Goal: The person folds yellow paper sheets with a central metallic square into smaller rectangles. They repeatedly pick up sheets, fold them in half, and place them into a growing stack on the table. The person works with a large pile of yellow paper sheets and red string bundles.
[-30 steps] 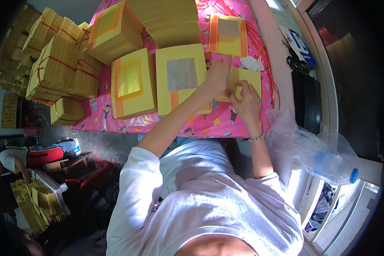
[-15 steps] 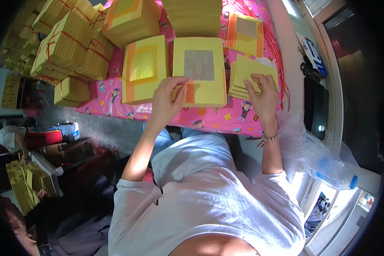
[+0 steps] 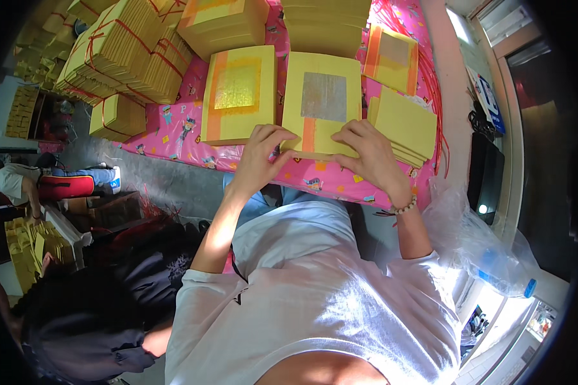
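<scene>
A stack of yellow joss paper (image 3: 356,77), with a silver foil square and an orange stripe, lies in front of me on the pink patterned tablecloth (image 3: 189,142). At its near left corner, my left hand (image 3: 258,157) is closed with thumb and fingers on the edge. My right hand (image 3: 372,154) grips the near right corner in the same way. Whether the fingers pinch one sheet or several, I cannot tell. Left of it sits a stack with a gold foil square (image 3: 234,90). To the right, partly behind my right hand, is a fanned pile of plain yellow paper (image 3: 408,122).
Tall yellow paper stacks (image 3: 327,29) stand behind. Bundles tied with red string (image 3: 119,54) crowd the far left. Another silver-foil piece (image 3: 395,54) and red strings (image 3: 438,90) lie at right. A plastic bag (image 3: 456,224) hangs beside the table. Other people (image 3: 96,314) are at left.
My right hand has moved left from the plain yellow pile to the near right corner of the silver-foil stack. My left hand stays at the left corner. The view has shifted slightly.
</scene>
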The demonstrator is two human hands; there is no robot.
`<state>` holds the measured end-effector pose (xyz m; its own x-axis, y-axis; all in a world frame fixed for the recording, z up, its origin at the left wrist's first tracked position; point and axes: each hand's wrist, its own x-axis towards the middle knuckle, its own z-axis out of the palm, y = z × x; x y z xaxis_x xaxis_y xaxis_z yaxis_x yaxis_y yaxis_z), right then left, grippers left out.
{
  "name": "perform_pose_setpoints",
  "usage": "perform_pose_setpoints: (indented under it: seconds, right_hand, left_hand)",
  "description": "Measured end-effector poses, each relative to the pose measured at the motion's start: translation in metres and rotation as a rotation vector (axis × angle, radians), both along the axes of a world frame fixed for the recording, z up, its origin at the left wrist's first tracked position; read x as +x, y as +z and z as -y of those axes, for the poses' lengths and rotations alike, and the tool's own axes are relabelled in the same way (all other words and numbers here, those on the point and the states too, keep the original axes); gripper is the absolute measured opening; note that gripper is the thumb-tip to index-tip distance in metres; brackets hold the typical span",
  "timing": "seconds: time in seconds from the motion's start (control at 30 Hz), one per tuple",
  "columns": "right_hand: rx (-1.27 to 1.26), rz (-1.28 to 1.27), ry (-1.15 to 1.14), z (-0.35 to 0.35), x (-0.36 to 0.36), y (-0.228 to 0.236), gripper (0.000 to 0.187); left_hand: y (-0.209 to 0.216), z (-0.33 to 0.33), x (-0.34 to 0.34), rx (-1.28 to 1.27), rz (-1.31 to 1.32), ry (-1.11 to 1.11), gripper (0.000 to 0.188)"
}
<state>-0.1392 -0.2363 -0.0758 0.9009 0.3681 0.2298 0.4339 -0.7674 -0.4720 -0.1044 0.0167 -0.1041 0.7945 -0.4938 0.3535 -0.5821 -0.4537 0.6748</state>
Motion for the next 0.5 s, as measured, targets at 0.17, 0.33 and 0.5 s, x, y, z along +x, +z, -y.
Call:
perform_pose_setpoints:
  seconds: [0.17,0.33,0.5]
  right_hand:
    - [0.096,-0.056,0.011,0.003,0.002,0.0,0.023]
    - [0.215,-0.092,-0.048,0.002,0.002,-0.011,0.013]
    - [0.328,-0.16,-0.079,0.001,0.006,-0.016,0.011]
  left_hand:
    - [-0.001,-0.002,0.004,0.0,-0.044,-0.018,0.021]
    - [-0.003,-0.001,0.004,-0.024,-0.035,0.001,0.014]
    - [0.001,0.001,0.005,-0.044,-0.067,0.014,0.009]
